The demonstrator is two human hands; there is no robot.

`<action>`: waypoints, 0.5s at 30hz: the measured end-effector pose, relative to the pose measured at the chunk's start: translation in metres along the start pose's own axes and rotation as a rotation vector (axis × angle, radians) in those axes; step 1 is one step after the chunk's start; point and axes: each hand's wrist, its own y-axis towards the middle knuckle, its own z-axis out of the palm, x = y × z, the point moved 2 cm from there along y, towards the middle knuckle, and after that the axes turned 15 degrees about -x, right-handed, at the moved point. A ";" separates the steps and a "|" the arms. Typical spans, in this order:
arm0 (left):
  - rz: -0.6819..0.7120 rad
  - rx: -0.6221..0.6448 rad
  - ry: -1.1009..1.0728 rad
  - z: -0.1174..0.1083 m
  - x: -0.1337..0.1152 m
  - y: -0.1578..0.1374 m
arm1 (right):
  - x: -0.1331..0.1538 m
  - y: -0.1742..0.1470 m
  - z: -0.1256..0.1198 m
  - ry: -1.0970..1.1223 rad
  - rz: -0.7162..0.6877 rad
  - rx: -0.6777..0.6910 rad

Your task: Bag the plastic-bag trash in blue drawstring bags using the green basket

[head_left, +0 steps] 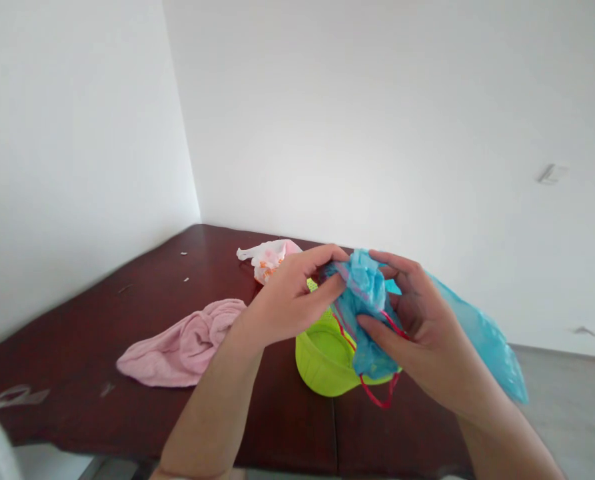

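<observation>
A thin blue plastic drawstring bag (366, 283) is bunched up between my two hands, its red drawstring hanging in loops below. My left hand (304, 287) pinches the gathered edge from the left, thumb and fingers closed on it. On the other side my right hand (417, 313) grips the bag with its thumb in front and fingers behind. The rest of the blue plastic trails out to the right behind my right forearm. Below the bag stands a lime-green plastic basket (317, 373), partly hidden by my hands and the bag.
A crumpled pink towel (187, 347) lies on the dark reddish-brown table (282, 427) to the left. Behind the basket is a white plastic bag (270, 257) with orange print. Small scraps dot the table's left side. White walls border its back and left.
</observation>
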 end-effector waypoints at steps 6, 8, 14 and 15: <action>-0.236 -0.102 -0.374 -0.007 0.008 0.003 | -0.016 -0.009 -0.017 0.003 0.023 0.000; -0.262 -0.082 -0.453 -0.004 0.009 0.003 | -0.019 -0.013 -0.014 0.038 0.037 0.069; -0.357 0.029 -0.587 0.002 0.008 0.000 | -0.018 -0.016 0.002 0.141 0.075 0.210; -0.371 0.048 -0.591 0.002 0.007 -0.001 | -0.016 -0.016 0.004 0.140 0.061 0.217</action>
